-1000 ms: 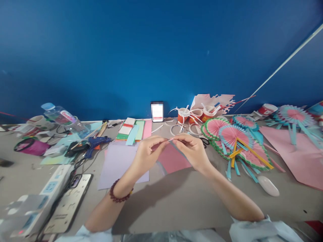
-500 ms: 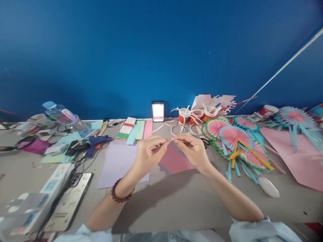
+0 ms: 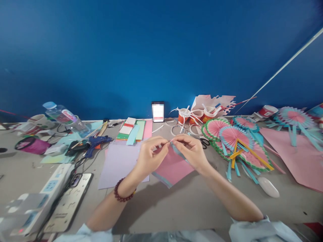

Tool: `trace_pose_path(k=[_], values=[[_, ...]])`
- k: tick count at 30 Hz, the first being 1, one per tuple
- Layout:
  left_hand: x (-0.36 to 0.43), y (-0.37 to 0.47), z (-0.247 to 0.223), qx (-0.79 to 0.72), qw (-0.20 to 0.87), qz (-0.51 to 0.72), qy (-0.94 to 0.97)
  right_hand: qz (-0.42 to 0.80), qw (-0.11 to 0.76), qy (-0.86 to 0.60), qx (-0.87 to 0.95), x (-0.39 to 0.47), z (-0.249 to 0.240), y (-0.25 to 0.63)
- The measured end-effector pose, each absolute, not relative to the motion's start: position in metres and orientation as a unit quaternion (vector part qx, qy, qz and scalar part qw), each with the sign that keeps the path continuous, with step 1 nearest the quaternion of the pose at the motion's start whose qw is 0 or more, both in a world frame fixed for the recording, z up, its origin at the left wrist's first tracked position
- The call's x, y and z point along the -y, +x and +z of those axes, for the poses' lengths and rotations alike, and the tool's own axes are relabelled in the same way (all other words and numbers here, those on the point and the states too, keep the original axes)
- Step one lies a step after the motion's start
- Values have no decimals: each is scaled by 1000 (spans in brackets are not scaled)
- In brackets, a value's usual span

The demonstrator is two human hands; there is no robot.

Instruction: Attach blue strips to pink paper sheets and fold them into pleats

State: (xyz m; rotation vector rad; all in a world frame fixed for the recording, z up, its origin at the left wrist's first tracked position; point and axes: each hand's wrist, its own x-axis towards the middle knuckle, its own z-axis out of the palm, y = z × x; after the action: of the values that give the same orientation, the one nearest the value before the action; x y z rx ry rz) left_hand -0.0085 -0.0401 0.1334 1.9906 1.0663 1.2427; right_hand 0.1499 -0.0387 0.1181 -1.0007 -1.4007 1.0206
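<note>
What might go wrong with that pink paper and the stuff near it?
The left hand and right hand pinch the pink paper only at its far end, so it might slip or crease crookedly.
The right hand is near the paper fans, so a sideways move might bump them.
The left hand is beside the purple sheet, and might nudge it.

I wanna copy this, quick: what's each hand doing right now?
Left hand: closed, pinching a pink paper sheet with pale-blue edging.
Right hand: closed, pinching the same sheet.
</note>
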Motion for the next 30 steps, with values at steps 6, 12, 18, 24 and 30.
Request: trace_pose_path(k=[6, 12, 18, 24, 30], values=[[40, -11, 132, -401, 262, 449, 754, 473, 537, -413, 564, 31, 112, 152], [36, -14, 131, -403, 263, 420, 770, 377, 547, -429, 612, 32, 116, 155], [33, -17, 134, -414, 264, 414, 767, 377, 544, -435, 611, 32, 118, 157], [33, -19, 134, -411, 231, 423, 773, 455, 527, -420, 583, 30, 116, 158], [37, -18, 135, -415, 229, 419, 775, 458, 501, -414, 606, 28, 117, 162]])
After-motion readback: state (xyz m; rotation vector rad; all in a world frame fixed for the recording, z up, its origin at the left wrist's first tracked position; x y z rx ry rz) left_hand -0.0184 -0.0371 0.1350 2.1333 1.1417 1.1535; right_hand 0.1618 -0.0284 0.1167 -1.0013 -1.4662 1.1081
